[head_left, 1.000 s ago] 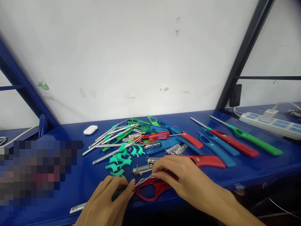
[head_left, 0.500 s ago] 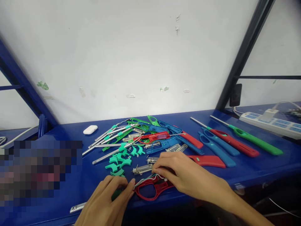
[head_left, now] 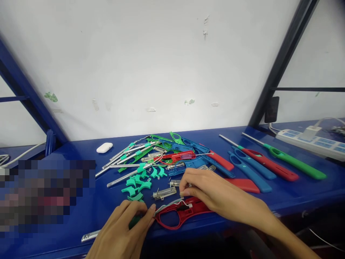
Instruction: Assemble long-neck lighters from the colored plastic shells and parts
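Note:
A red lighter handle half-shell (head_left: pixel 198 207), open side up, lies at the table's front edge. My left hand (head_left: pixel 124 226) is closed around its front end, where a green collar shows between the fingers. The lighter's metal tube (head_left: pixel 90 236) sticks out to the left beneath that hand. A white wire and a thin grey tube (head_left: pixel 169 204) run along the shell above its finger loop. Over the shell, my right hand (head_left: pixel 202 187) pinches at the free end of the grey tube. Just behind lies a clear gas tank (head_left: pixel 164 193).
Green triggers (head_left: pixel 145 185), metal tubes (head_left: pixel 122 178) and coloured shells (head_left: pixel 185 163) are piled behind my hands. Closed lighters, one red (head_left: pixel 269 165) and one green (head_left: pixel 299 163), lie at the right. A white earphone case (head_left: pixel 104 148) and a power strip (head_left: pixel 323 143) stand farther back.
My right hand has moved slightly right and up from the shell, uncovering the white wire's end and more of the red shell. My left hand keeps its hold.

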A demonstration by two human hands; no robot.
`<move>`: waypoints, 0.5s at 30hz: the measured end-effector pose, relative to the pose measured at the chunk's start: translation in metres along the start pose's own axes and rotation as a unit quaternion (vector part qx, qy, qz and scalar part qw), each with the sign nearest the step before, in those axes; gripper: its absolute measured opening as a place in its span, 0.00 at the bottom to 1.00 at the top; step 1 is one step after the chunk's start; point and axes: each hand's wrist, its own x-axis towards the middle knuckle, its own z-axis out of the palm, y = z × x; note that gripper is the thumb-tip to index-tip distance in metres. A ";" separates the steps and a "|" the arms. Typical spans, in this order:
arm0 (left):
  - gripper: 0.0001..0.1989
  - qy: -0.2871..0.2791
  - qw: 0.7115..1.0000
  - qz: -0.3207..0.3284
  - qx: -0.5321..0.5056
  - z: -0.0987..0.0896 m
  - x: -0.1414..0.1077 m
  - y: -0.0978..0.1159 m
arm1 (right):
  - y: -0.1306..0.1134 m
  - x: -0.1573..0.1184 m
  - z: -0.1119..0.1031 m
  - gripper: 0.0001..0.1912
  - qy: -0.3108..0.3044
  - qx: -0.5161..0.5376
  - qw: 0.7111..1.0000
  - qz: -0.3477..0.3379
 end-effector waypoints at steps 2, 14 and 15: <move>0.18 0.004 1.000 -0.002 -0.001 0.001 0.000 0.000 | -0.001 -0.002 -0.001 0.10 -0.015 0.006 1.000 0.010; 0.18 0.010 1.000 -0.009 -0.005 -0.001 0.003 0.000 | -0.006 0.000 0.006 0.08 0.001 0.017 0.999 0.037; 0.19 0.009 1.000 -0.010 -0.007 0.000 0.003 0.001 | -0.006 0.001 0.007 0.07 0.005 0.019 0.999 0.031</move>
